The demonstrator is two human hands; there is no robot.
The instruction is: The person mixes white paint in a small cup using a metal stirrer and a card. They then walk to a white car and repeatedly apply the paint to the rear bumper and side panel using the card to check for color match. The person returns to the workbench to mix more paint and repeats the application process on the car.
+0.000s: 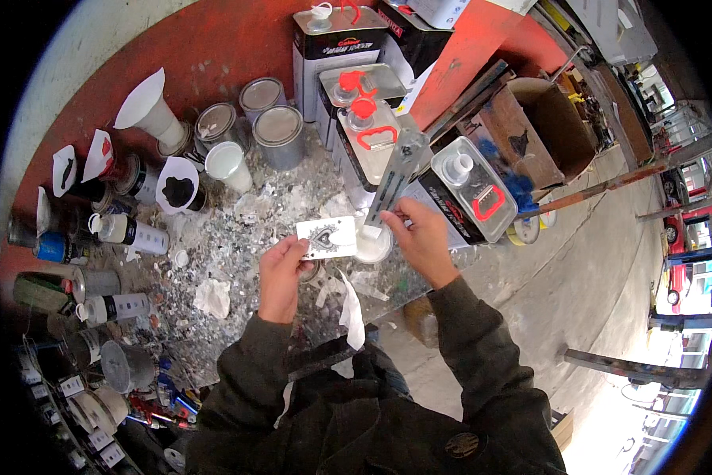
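My left hand (282,273) pinches a white playing card (326,237) with an ornate black spade-like figure. In my right hand (421,237) is a long, flat, translucent strip (398,170) like a ruler or mixing stick, gripped near its lower end and slanting up and away. A small cup with white contents (373,245) stands on the paint-spattered bench (253,210), just beneath the strip's lower end and beside the card. Part of the cup is hidden by the card and strip.
Metal jugs with red handles (364,142) and another jug (467,190) stand beyond my hands. Paint cans (278,134), a white cup (229,166) and bottles (134,233) line the left. A cardboard box (522,131) sits at right; white paper (352,313) hangs off the front edge.
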